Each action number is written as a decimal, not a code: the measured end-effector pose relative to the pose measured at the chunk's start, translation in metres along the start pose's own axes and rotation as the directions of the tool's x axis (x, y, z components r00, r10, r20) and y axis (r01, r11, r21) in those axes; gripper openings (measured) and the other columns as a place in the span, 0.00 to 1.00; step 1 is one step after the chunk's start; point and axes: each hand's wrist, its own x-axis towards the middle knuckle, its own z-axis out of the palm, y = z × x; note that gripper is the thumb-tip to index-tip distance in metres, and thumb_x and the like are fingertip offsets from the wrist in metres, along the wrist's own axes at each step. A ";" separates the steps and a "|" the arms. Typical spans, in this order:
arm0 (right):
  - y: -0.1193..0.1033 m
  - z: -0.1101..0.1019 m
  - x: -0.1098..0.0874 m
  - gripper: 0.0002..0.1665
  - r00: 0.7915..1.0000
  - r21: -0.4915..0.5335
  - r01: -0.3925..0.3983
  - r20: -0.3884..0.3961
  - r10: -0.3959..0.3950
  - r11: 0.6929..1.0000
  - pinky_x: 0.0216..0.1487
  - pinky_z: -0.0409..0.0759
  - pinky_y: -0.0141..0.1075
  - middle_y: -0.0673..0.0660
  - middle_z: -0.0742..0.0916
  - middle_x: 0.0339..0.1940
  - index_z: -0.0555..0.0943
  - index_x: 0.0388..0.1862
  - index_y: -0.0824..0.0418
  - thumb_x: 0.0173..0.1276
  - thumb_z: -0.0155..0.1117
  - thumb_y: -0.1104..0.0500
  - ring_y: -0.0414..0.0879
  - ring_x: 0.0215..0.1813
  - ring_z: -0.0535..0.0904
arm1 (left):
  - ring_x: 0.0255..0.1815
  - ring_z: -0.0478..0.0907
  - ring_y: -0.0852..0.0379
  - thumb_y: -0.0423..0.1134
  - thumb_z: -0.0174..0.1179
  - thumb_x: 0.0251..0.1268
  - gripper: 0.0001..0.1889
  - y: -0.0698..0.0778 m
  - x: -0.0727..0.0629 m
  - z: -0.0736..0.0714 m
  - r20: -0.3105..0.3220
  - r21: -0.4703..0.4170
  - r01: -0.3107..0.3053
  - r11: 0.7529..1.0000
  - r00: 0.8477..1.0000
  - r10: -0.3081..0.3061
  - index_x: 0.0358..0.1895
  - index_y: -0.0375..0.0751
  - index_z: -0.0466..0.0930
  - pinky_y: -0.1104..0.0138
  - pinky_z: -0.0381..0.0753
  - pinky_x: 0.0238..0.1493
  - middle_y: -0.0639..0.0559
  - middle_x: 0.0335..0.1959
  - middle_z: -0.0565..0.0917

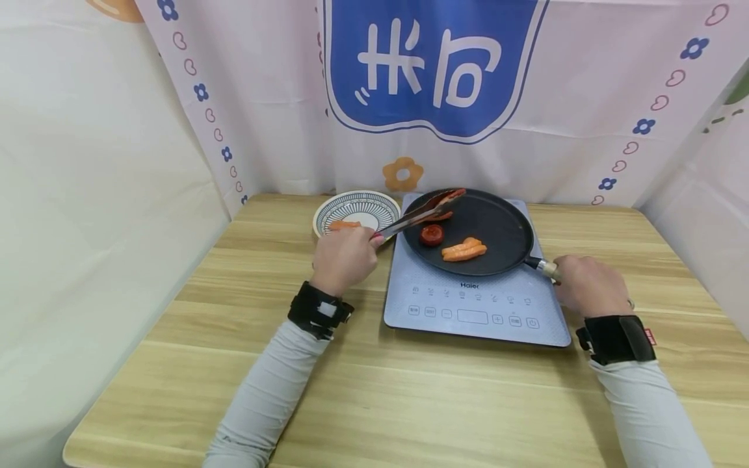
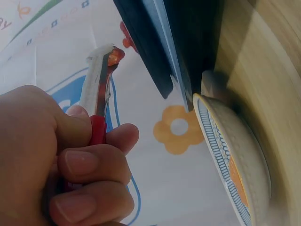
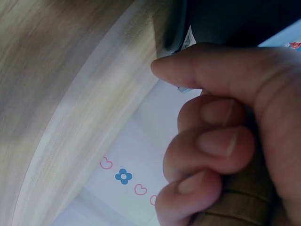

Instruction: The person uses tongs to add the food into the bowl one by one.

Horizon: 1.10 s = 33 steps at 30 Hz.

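My left hand [image 1: 345, 259] grips metal tongs [image 1: 405, 224] with a red part near the fingers. The tongs reach over the left side of a black frying pan [image 1: 503, 227], their tips at a reddish piece of food [image 1: 449, 198]; in the left wrist view an orange-red bit [image 2: 115, 56] shows at the tips. My right hand [image 1: 592, 285] is wrapped round the pan's wooden handle [image 3: 242, 200]. Inside the pan lie a dark red round piece [image 1: 432, 235] and orange strips [image 1: 464, 249]; their exact kind is unclear.
The pan sits on a grey-blue induction cooker [image 1: 468, 328]. Left of it stands a patterned bowl [image 1: 323, 214] holding an orange piece [image 1: 344, 225], partly behind my left hand. The wooden table [image 1: 374, 409] meets a printed cloth [image 1: 281, 130] at the back.
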 end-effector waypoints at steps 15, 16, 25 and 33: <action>0.000 0.000 -0.001 0.04 1.000 -0.004 0.008 -0.001 -0.008 1.000 0.26 0.69 0.43 0.58 0.81 0.25 0.83 0.38 0.65 0.65 0.69 0.66 0.53 0.27 0.74 | 0.16 0.72 0.53 0.52 0.61 0.78 0.18 0.018 -0.008 0.007 -0.075 0.097 -0.083 0.992 0.993 0.091 0.31 0.46 0.86 0.55 0.73 0.17 0.56 0.14 0.71; 0.000 0.000 -0.001 0.04 1.000 -0.005 0.010 -0.004 -0.010 1.000 0.25 0.69 0.43 0.58 0.81 0.25 0.83 0.37 0.65 0.65 0.68 0.66 0.53 0.27 0.74 | 0.16 0.72 0.53 0.52 0.61 0.78 0.18 0.019 -0.008 0.007 -0.076 0.106 -0.085 0.991 0.993 0.093 0.32 0.46 0.86 0.55 0.73 0.17 0.55 0.14 0.71; 0.001 0.001 -0.001 0.04 1.000 -0.005 0.010 -0.013 -0.011 1.000 0.26 0.69 0.43 0.58 0.81 0.25 0.83 0.37 0.65 0.64 0.68 0.67 0.54 0.28 0.74 | 0.16 0.71 0.54 0.54 0.60 0.79 0.17 0.030 -0.011 0.008 -0.060 0.192 -0.101 0.976 0.992 0.114 0.38 0.46 0.86 0.59 0.69 0.16 0.55 0.16 0.74; 0.001 0.001 0.000 0.06 1.000 -0.002 0.004 -0.002 -0.004 1.000 0.26 0.70 0.44 0.59 0.82 0.26 0.83 0.40 0.67 0.64 0.68 0.67 0.54 0.28 0.74 | 0.17 0.77 0.51 0.54 0.64 0.76 0.16 0.041 -0.017 0.012 -0.137 0.236 -0.119 0.964 0.978 0.155 0.38 0.45 0.88 0.56 0.75 0.18 0.53 0.18 0.80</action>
